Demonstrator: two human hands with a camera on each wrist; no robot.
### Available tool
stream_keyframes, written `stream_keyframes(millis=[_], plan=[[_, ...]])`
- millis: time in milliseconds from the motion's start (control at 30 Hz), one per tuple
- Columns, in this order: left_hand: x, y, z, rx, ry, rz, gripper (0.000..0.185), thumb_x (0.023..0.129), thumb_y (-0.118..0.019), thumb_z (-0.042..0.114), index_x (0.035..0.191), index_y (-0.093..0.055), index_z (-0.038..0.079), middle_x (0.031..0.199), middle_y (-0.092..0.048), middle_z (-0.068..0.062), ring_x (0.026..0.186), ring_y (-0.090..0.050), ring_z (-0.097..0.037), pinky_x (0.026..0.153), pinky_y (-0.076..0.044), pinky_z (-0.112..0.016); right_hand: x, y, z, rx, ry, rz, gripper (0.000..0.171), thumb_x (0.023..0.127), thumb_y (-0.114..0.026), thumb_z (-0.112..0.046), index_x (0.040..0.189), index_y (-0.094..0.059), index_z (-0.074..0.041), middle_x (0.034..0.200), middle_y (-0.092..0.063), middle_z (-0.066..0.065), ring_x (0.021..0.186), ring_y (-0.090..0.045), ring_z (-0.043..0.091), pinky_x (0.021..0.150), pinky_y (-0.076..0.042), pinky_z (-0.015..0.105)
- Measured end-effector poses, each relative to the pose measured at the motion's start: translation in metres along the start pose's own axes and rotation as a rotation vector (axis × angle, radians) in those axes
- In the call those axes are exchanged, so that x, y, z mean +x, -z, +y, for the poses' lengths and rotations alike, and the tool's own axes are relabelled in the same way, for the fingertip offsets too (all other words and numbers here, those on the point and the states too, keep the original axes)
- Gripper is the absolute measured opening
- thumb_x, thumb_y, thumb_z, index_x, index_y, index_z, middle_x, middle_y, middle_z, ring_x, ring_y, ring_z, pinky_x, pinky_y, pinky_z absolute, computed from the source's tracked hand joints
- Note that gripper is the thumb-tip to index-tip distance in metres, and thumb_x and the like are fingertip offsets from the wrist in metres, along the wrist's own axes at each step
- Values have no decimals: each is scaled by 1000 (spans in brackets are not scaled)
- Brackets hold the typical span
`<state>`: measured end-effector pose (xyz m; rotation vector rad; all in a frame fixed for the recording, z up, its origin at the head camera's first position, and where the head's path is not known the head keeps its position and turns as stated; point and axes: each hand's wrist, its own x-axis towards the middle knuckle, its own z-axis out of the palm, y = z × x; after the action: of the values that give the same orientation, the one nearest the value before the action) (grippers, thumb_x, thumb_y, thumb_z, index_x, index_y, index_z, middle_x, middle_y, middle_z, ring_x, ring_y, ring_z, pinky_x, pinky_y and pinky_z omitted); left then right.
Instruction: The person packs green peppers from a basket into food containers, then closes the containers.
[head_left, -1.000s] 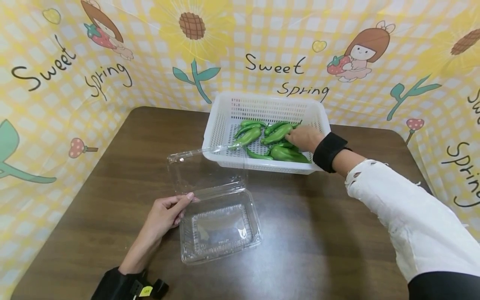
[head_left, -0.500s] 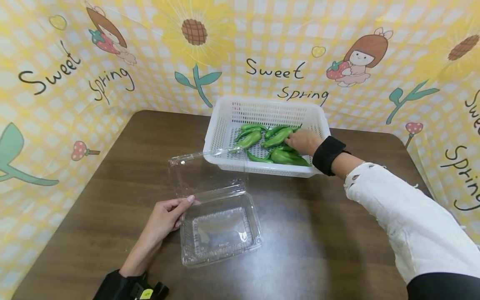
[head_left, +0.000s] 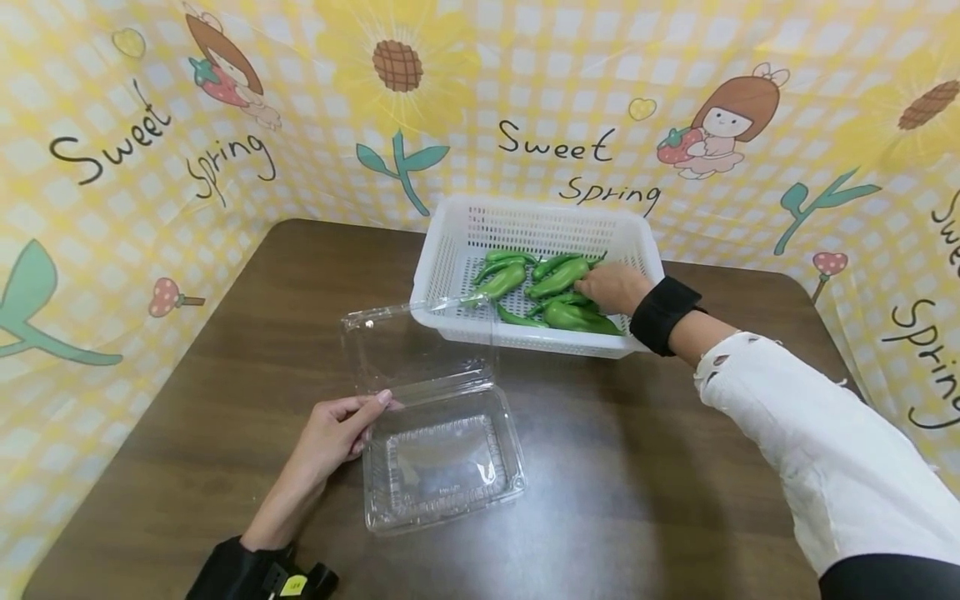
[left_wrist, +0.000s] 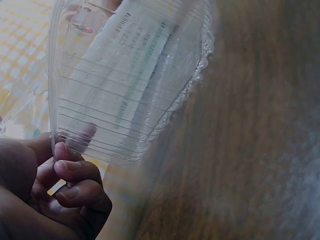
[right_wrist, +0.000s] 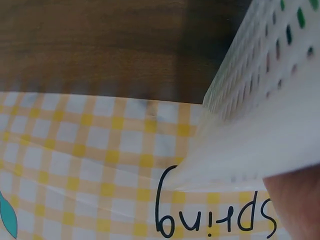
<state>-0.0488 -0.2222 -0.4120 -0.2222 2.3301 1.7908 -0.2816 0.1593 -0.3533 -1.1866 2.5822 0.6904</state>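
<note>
Reaching across the desk (head_left: 225, 350) from its right edge, the right hand (head_left: 613, 287) lies inside the white basket (head_left: 450, 250) at the far edge, among the green peppers (head_left: 558, 277), its arm stretched out in a white sleeve (head_left: 810, 450) with a black wrist strap (head_left: 662, 313). The fingers rest on the peppers at the basket's right side, but whether they have closed round one cannot be told from the head view. The left hand (head_left: 330, 433) lies nearer the desk's near edge, forearm angled in from the lower left, thumb and fingers pinching the left rim of the clear plastic box (head_left: 442, 467), which sits open near the middle of the desk with its hinged lid (head_left: 412, 342) standing up behind it, the lid's top edge just beside the basket's front wall. The left wrist view shows what the head view does not: the curled fingers (left_wrist: 75, 175) pressed against the ridged clear wall of the box, seen through the plastic. The right wrist view shows only the basket's perforated side, a strip of the desk and the yellow checked backdrop (right_wrist: 90, 150) with printed lettering; the hand itself barely enters at its lower right corner.
</note>
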Motion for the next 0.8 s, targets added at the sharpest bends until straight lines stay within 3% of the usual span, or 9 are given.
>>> stream_keyframes(millis=[300,500,800], plan=[[2,2,2,18,-11,-7,41,96,-62,47,108,-76,10,57,-47,5,47,-38,-4,41,-33,-19,-8,7,-1,41,-17,31,23,91,-61,4,114,-62,3,95,-67,18,92,-64,33,80,-55,44],[1,1,2,16,-6,-9,41,96,-62,47,108,-76,10,57,-47,5,47,-39,-4,41,-33,-19,-11,14,0,104,-55,21,33,87,-68,0,119,-61,4,100,-68,19,94,-65,33,85,-55,45],[0,0,1,2,2,-6,42,95,-63,48,108,-76,10,57,-46,6,47,-38,-4,41,-33,-19,-18,19,2,182,-83,19,28,83,-67,4,111,-62,0,96,-68,17,88,-65,29,84,-55,44]])
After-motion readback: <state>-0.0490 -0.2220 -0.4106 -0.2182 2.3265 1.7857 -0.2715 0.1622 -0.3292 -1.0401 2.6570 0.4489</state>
